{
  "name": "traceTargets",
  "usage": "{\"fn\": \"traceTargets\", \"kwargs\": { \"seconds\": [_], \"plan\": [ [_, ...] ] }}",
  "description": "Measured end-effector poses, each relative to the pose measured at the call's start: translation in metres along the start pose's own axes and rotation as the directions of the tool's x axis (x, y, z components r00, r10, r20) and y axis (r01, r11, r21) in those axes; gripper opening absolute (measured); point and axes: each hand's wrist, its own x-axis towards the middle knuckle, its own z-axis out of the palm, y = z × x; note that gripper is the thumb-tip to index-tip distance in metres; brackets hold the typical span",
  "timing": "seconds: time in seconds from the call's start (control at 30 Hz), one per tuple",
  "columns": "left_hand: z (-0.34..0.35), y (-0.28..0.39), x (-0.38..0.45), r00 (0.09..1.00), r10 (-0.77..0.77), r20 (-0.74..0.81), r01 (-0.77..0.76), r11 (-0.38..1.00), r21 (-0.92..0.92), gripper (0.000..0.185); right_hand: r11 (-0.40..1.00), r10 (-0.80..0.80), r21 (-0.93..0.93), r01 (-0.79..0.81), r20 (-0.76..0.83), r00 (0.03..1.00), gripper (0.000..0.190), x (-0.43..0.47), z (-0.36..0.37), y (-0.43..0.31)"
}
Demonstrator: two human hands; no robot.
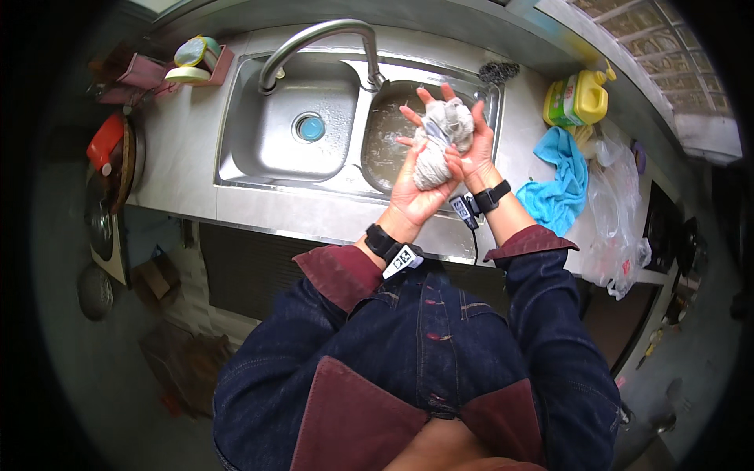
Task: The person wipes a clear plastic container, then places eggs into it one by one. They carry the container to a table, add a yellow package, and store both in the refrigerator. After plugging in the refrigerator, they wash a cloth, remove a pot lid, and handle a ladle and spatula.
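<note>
A bunched grey-white cloth point(443, 138) is held between both hands above the right basin point(377, 159) of a stainless-steel sink. My left hand point(415, 191) cups its lower end, palm up. From the right, my right hand point(482, 144) supports the cloth's upper part, some fingers spread past it. Murky, rippled water point(392, 132) stands in that basin beneath the hands. The left basin point(265, 135) holds no water pool, only droplets, and a blue strainer point(311, 128) sits in its drain. A curved metal faucet point(336, 26) points over the left basin.
Right of the sink lie a blue towel point(556, 182), a clear plastic bag point(615, 206) and a yellow detergent jug point(580, 100). A dark scouring pad point(498, 72) rests behind the sink. To the left are a pink rack point(221, 65) with sponges and a red-handled pan point(109, 141).
</note>
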Motion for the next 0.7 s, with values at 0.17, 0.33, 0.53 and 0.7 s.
{"fn": "traceTargets", "kwargs": {
  "seconds": [0.17, 0.33, 0.53, 0.7],
  "plan": [
    [0.019, 0.021, -0.006, 0.952, -0.300, -0.055, 0.303, 0.914, 0.270, 0.032, 0.818, -0.070, -0.573, -0.044, -0.176, 0.982, 0.020, -0.007, 0.010, -0.014],
    [0.024, 0.026, -0.009, 0.959, 0.008, -0.284, 0.262, 0.355, 0.897, 0.009, 0.718, -0.158, -0.696, -0.004, -0.169, 0.973, 0.011, -0.002, -0.011, -0.001],
    [-0.030, 0.045, 0.025, 0.858, 0.418, -0.297, 0.406, -0.201, 0.891, 0.008, 0.206, -0.446, -0.970, -0.128, -0.210, 0.870, 0.012, 0.007, -0.057, 0.016],
    [-0.091, 0.079, 0.052, 0.933, 0.359, -0.008, 0.295, -0.753, 0.588, 0.016, -0.328, -0.519, -0.897, -0.295, -0.090, 0.850, 0.010, -0.002, -0.101, 0.030]
  ]
}}
